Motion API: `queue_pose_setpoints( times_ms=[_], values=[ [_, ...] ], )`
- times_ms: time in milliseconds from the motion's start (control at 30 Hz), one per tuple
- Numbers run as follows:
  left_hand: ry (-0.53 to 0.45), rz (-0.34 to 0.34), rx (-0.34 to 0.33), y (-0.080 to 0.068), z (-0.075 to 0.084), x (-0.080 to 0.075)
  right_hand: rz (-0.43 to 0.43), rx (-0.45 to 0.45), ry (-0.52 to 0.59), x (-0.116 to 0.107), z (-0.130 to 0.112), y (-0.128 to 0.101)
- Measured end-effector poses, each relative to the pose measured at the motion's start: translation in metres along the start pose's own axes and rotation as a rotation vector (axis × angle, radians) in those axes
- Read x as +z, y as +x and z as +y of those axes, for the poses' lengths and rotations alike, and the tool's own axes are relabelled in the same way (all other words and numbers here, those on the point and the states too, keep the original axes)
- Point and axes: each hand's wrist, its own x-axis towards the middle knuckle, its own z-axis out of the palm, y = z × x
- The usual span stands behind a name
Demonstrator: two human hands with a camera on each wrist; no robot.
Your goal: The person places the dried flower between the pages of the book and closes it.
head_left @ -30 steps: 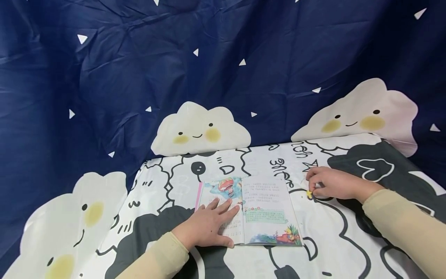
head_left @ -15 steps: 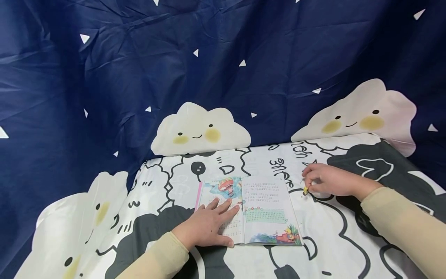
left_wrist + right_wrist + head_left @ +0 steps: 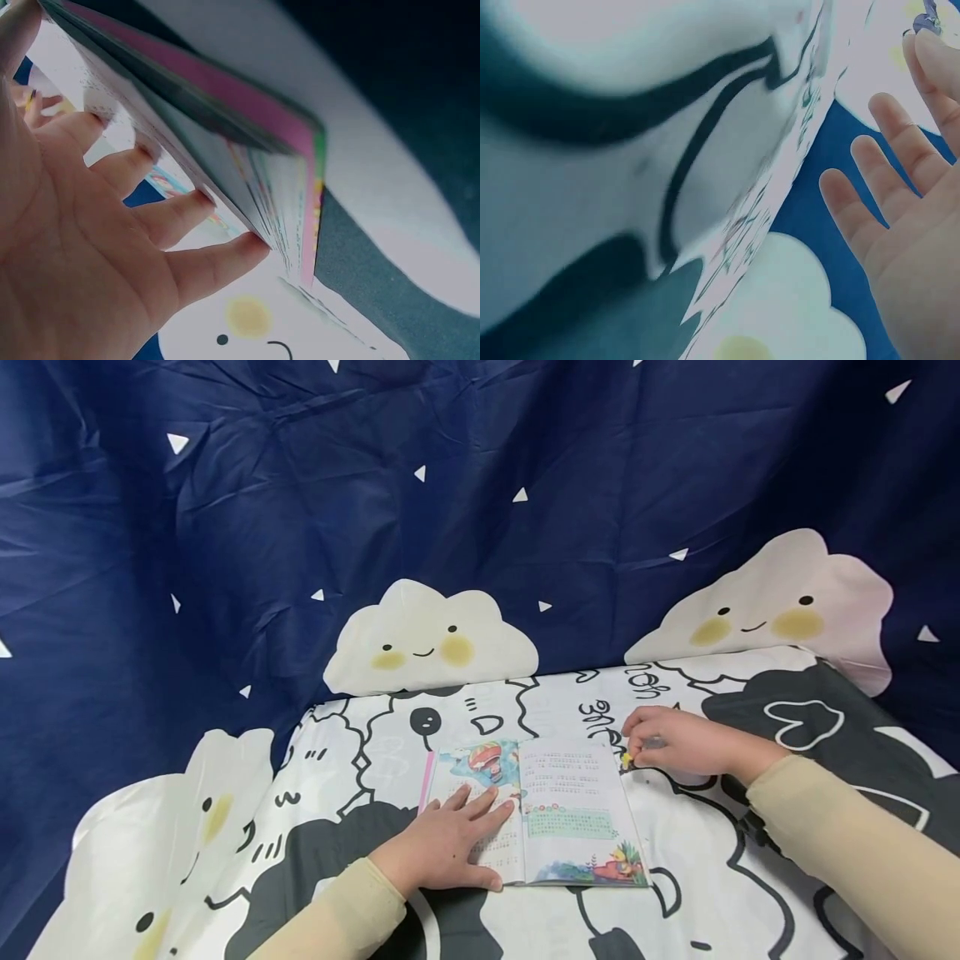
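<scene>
An open picture book (image 3: 570, 814) lies on the black-and-white cartoon cloth (image 3: 360, 752). My left hand (image 3: 468, 827) rests flat on its left page, fingers straight. In the left wrist view those fingers (image 3: 187, 214) press the page beside the pink cover edge (image 3: 247, 112). My right hand (image 3: 647, 747) hovers at the book's upper right corner. Its thumb and forefinger pinch a small yellow piece (image 3: 626, 762). In the right wrist view the other fingers (image 3: 885, 165) of the right hand are spread loosely, and a small bit of the piece (image 3: 928, 19) shows at the top right.
A dark blue drape (image 3: 450, 485) with white triangles and smiling cloud prints (image 3: 427, 639) hangs behind the table. The cloth falls away over the table's left edge (image 3: 292, 752). Bare cloth lies to the right of the book and behind it.
My right hand has lifted the yellow piece off the cloth and carried it left, up to the book's right edge. My left hand has stayed flat on the page.
</scene>
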Motion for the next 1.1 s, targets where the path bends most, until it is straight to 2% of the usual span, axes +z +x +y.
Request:
queue_pose_setpoints(
  times_ms=[333, 500, 800, 1100],
  values=[
    [0.007, -0.006, -0.001, 0.001, 0.000, 0.001, -0.052, 0.011, 0.049, 0.014, -0.021, 0.028],
    [0.004, -0.011, -0.007, 0.000, 0.000, 0.001, -0.078, -0.017, 0.053, 0.020, -0.029, 0.039],
    [0.003, -0.002, -0.010, 0.001, 0.001, 0.000, -0.144, -0.022, 0.085, 0.032, -0.041, 0.046],
    [0.007, 0.009, -0.007, 0.001, 0.001, 0.001, -0.149, -0.005, 0.056, 0.047, -0.038, 0.052]
  ],
)
